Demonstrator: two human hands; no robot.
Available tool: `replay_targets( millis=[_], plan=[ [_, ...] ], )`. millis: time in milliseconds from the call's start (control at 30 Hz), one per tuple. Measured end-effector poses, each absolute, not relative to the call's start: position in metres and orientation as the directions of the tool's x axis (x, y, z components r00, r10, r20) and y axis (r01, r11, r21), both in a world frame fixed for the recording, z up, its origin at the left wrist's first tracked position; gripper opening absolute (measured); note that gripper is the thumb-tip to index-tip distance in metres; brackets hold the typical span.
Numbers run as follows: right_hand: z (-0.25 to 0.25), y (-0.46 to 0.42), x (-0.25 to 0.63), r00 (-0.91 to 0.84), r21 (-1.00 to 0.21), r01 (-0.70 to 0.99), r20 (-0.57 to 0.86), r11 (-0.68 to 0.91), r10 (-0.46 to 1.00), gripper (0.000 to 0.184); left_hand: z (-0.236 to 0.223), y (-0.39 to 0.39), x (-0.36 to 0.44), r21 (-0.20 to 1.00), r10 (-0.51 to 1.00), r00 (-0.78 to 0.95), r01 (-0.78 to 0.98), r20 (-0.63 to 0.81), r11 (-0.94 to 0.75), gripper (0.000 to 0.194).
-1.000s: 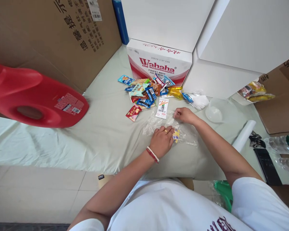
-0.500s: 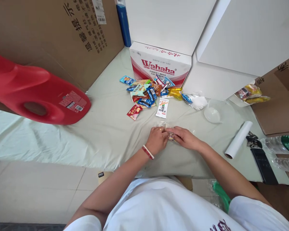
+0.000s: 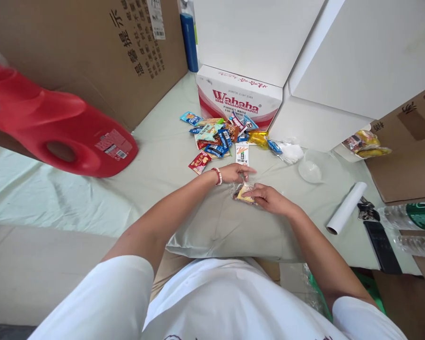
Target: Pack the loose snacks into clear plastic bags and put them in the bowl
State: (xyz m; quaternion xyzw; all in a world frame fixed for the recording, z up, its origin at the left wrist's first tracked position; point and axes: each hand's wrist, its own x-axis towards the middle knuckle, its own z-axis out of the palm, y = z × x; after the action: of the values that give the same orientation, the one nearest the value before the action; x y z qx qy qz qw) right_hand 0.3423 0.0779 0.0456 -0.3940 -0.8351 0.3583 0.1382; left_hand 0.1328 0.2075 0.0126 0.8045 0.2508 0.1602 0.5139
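Note:
My left hand [image 3: 234, 173], with a red and white bracelet at the wrist, hovers between the white snack packet [image 3: 242, 154] and the clear plastic bag [image 3: 238, 190]. Its index finger is stretched out to the right and it appears to hold nothing. My right hand [image 3: 272, 198] grips the right side of the bag, its fingers lying over a yellow wrapped item inside. What exactly is in the bag is partly hidden by the fingers. Behind the white packet lies a pile of snack packets [image 3: 217, 137], with a red packet [image 3: 199, 162] at its front left.
A red detergent bottle [image 3: 78, 141] leans in at the left. Behind the snacks stands a Wahaha carton [image 3: 239, 97]. On the right are a translucent bowl [image 3: 310, 170], a white roll [image 3: 347, 208], a black phone [image 3: 381, 248], keys [image 3: 368, 209] and plastic bottles [image 3: 398, 216].
My left hand has come off the bag and moved forward, its index finger now extended. My right hand stays on the bag, whose yellow contents now show more. The view has shifted slightly.

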Motion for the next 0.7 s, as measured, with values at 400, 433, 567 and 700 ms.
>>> replay_targets(
  millis=[400,433,567,700],
  plan=[
    [0.037,0.070,0.340,-0.553,-0.756,0.543,0.005,0.365,0.833,0.042,-0.003,0.152,0.021,0.944,0.866,0.496,0.255,0.056,-0.207,0.028],
    [0.036,0.070,0.339,-0.568,-0.736,0.552,0.014,0.393,0.823,0.042,-0.003,0.148,0.024,0.947,0.892,0.449,0.262,0.052,-0.187,0.032],
    [0.033,0.070,0.337,-0.627,-0.646,0.594,0.003,0.480,0.779,0.045,0.002,0.145,0.056,0.924,0.941,0.329,0.332,0.076,-0.191,0.042],
    [0.035,0.071,0.337,-0.622,-0.634,0.607,-0.003,0.479,0.783,0.047,0.010,0.145,0.071,0.838,0.828,0.554,0.411,0.083,-0.359,0.031]
  ],
)
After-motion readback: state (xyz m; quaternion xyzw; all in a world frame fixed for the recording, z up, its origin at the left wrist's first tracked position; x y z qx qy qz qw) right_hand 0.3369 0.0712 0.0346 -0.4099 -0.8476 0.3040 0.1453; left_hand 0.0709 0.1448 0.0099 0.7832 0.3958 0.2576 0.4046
